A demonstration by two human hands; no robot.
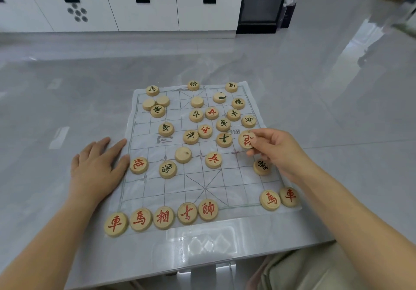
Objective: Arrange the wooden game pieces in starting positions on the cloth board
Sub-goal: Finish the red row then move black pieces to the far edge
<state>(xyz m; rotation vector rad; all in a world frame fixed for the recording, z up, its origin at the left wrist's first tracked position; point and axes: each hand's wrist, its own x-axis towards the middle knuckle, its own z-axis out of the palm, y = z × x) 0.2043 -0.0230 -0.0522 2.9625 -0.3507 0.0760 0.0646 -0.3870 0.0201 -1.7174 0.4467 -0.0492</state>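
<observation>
A white cloth board (157, 195) with a printed grid lies on the grey table. Round wooden pieces with red or green characters are scattered over its far and middle parts; a few lie face down. Along the near edge stands a row of several red pieces (163, 217), and two more red pieces (279, 198) sit at the near right corner. My right hand (276, 152) pinches a red-marked piece (246, 140) tilted up at the board's right side. My left hand (99, 166) rests flat on the table, fingers apart, touching the board's left edge beside a red piece (139, 165).
The glossy grey table (67, 100) extends far beyond the board. White cabinets (144, 13) with black handles and a dark cabinet (263, 4) stand at the back. A green-marked piece (261, 167) lies just under my right hand. My trouser leg (304, 269) shows below the table edge.
</observation>
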